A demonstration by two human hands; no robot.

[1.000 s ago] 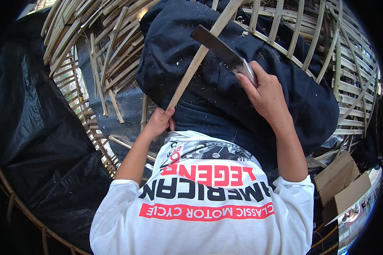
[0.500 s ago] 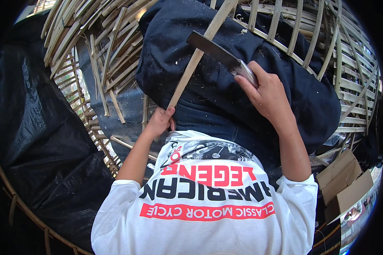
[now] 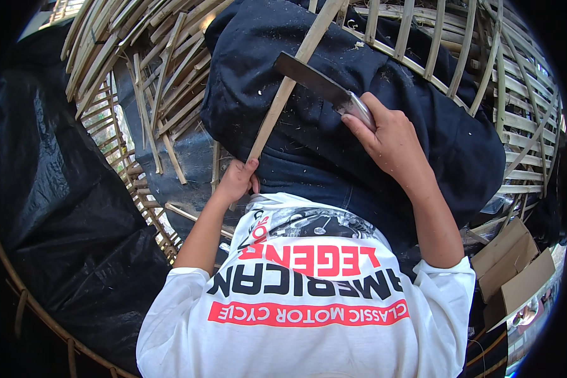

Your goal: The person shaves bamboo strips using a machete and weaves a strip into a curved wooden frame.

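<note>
Head view: the left hand [image 3: 235,179], nearer, grips the strip [image 3: 274,114], whose long axis points to one o'clock; the right [image 3: 389,129], clenched round the knife [image 3: 318,82], angles it across toward ten.

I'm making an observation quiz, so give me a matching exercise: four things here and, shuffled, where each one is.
1. Broad dark-bladed knife
2. Long, flat, tan wooden strip
3. Open brown cardboard box
4. Glossy black sheet

A. Picture's far left
B. In the left hand
C. Picture's lower right
D. In the right hand

Pairs: 1-D, 2-B, 3-C, 4-A
</note>
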